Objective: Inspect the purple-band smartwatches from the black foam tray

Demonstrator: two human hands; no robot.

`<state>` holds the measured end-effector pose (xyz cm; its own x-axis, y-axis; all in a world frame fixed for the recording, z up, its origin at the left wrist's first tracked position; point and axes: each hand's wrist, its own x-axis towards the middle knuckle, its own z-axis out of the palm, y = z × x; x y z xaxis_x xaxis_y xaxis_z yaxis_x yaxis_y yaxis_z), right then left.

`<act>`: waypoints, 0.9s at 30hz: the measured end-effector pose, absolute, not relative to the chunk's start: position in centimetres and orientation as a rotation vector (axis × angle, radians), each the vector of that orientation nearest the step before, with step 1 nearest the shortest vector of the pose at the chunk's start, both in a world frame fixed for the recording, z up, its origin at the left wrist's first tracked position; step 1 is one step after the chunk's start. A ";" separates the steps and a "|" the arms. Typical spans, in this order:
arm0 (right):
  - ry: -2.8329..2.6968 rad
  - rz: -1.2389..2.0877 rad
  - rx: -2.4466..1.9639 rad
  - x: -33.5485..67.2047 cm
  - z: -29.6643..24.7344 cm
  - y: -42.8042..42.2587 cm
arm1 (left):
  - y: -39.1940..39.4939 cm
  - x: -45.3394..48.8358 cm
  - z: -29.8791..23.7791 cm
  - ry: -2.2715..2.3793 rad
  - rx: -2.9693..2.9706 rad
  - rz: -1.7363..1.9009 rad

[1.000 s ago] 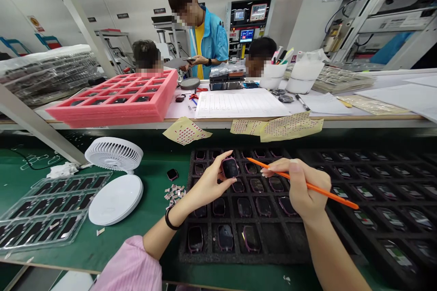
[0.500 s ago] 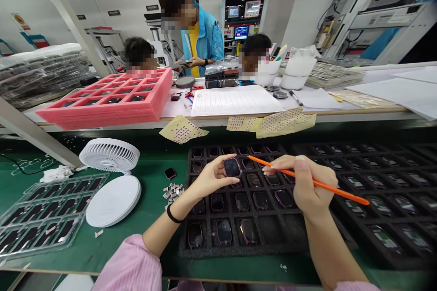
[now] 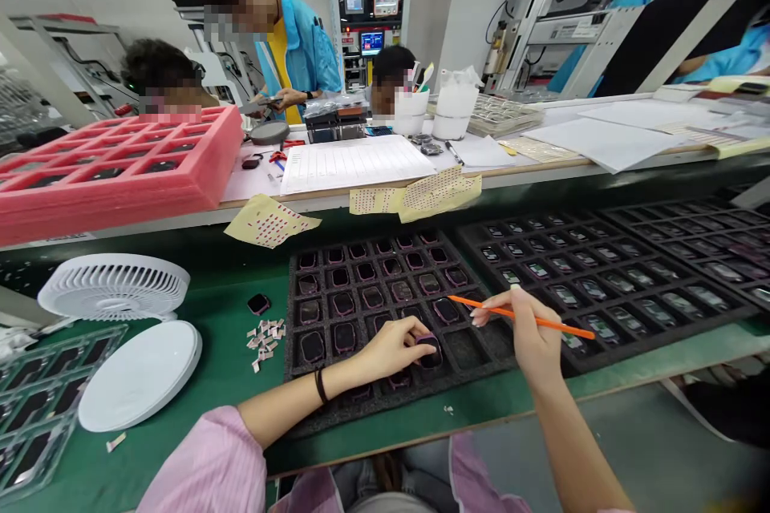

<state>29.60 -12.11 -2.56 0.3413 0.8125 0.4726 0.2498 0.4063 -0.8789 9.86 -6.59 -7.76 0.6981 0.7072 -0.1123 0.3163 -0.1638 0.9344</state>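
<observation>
My left hand [image 3: 400, 346] is closed on a smartwatch [image 3: 429, 356] with a dark screen and a purple-pink frame. It is low over the near part of a black foam tray [image 3: 466, 346], at one of the compartments. Whether the watch rests on the compartment floor, I cannot tell. Rows of similar watches lie in this tray. My right hand [image 3: 532, 333] grips a slim orange stick [image 3: 550, 321] with a pointed end. Its tip points left, above the tray's right side.
More black trays [image 3: 653, 309] with parts extend right. On the left are a loose watch [image 3: 258, 304], small pale tabs [image 3: 263, 341], a white fan [image 3: 114, 286] and a clear plastic tray [image 3: 36, 417]. A raised shelf holds a pink foam tray [image 3: 222, 168]. Co-workers are beyond.
My left hand has brought the watch down from above the tray to a near compartment. My right hand still holds the orange stick. The view has swung right.
</observation>
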 end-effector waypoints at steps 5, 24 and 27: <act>-1.266 0.570 -1.182 29.0 -3.8 -12.7 | -8.1 10.4 -7.9 0.781 2.356 0.437; -2.087 0.438 -1.195 23.6 -10.1 -11.4 | -6.8 -8.8 -4.5 2.215 2.274 0.120; -2.144 0.288 -1.216 24.4 -11.7 -12.0 | -6.8 -13.1 -5.8 2.478 2.078 -0.091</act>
<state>24.43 -11.97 -11.68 -0.3604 0.8291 0.4274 0.6868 0.5459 -0.4799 -13.12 -6.78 -5.84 -0.1723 0.9844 0.0352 0.9792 0.1751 -0.1028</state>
